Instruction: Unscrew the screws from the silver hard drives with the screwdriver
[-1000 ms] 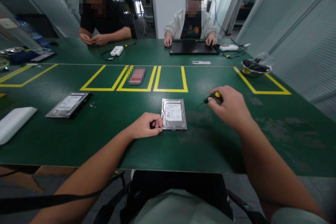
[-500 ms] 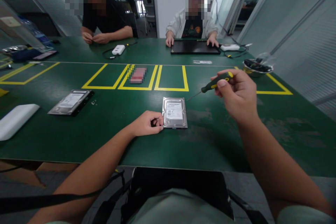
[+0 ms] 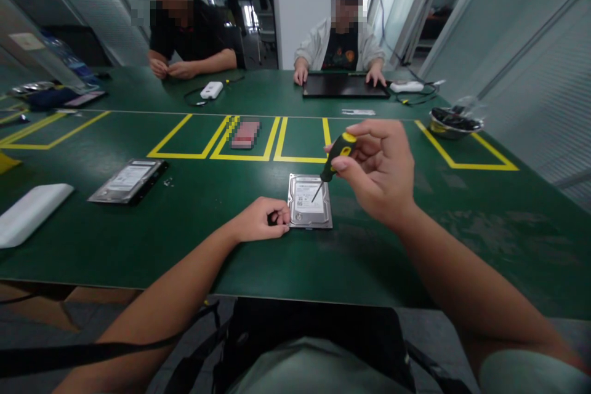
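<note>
A silver hard drive (image 3: 308,217) with a white label lies flat on the green table in front of me. Curled fingers of my left hand (image 3: 262,219) hold its lower left edge. My right hand (image 3: 381,169) is closed round the green and yellow handle of a screwdriver (image 3: 339,157). The thin shaft slants down to the left over the drive's label; whether the tip touches cannot be told. Further left lies a second hard drive (image 3: 127,180), tilted in my view, with small bits scattered beside it.
Yellow tape (image 3: 178,155) marks boxes on the table (image 3: 184,265); a pink card (image 3: 245,135) lies in one. A white case-like object (image 3: 34,212) is at left, a bowl of dark items (image 3: 455,122) at right. Across, two people sit, one with hands on a black panel (image 3: 346,86).
My right hand has brought the screwdriver left, from beside the hard drive to over its label, and the shaft now points more steeply down. My left hand stays at the drive's edge.
</note>
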